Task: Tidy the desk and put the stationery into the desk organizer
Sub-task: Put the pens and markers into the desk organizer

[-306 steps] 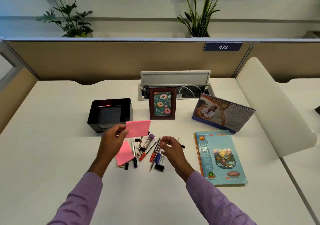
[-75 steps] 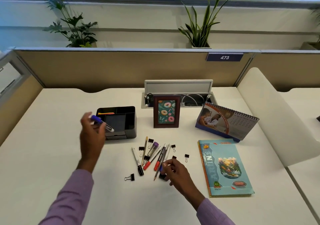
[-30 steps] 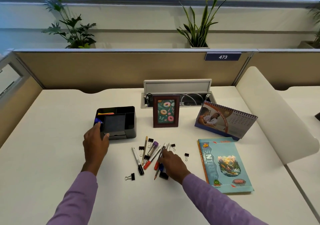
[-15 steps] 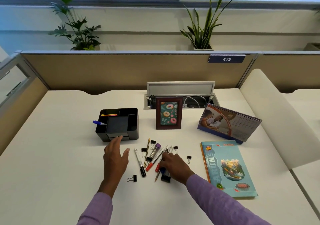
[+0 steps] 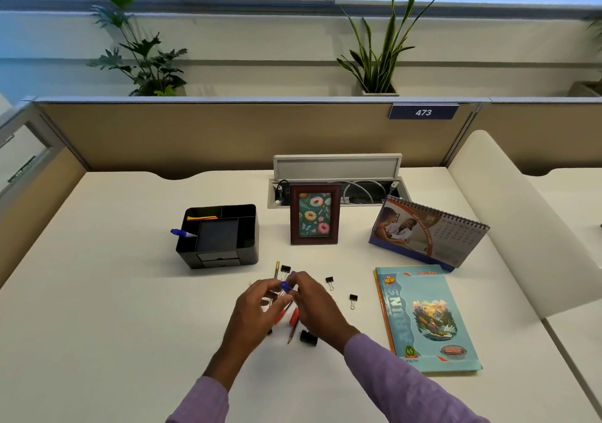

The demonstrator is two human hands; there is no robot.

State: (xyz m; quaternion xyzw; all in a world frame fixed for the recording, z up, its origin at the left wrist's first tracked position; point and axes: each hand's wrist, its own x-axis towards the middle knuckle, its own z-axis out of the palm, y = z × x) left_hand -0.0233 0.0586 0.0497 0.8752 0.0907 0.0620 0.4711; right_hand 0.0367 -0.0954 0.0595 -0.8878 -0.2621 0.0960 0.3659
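**Over the pile of pens, two hands meet at a blue cap**

Above the white desk [image 5: 107, 308], in the head view, both hands come together over the loose stationery. The right hand [image 5: 314, 305] has its fingers curled round a pen with a blue cap [image 5: 285, 286]; only the cap end shows, the barrel is hidden between the hands. The left hand [image 5: 257, 307] reaches to the same cap with bent fingers. Whether it pinches the cap or only comes near it, I cannot tell, because the fingertips overlap and are a little blurred.

Under the hands lies the rest of the pile, mostly covered. A red pen [image 5: 294, 316] and a pencil tip [image 5: 291, 336] come out below the fingers, and a gold pen [image 5: 277, 269] comes out above them. How many more pens lie there cannot be counted. Small black binder clips lie around: one [image 5: 285, 268] just beside the gold pen, two [image 5: 329, 281] [image 5: 353, 299] to the right, well apart from the hands. A bigger black clip [image 5: 308, 338] lies near the right wrist.

The black desk organizer [image 5: 250, 243] stands behind and to the left. A blue-capped marker [image 5: 182, 233] leans out of its left compartment, and yellow and pink sticky notes [image 5: 202, 217] lie in the back left one. Its small front drawer is dark and hard to read.

Further right stand a picture frame [image 5: 314, 214] and a desk calendar [image 5: 430, 232]; a blue notebook [image 5: 426, 318] lies flat. Both purple sleeves are cut off by the lower edge.
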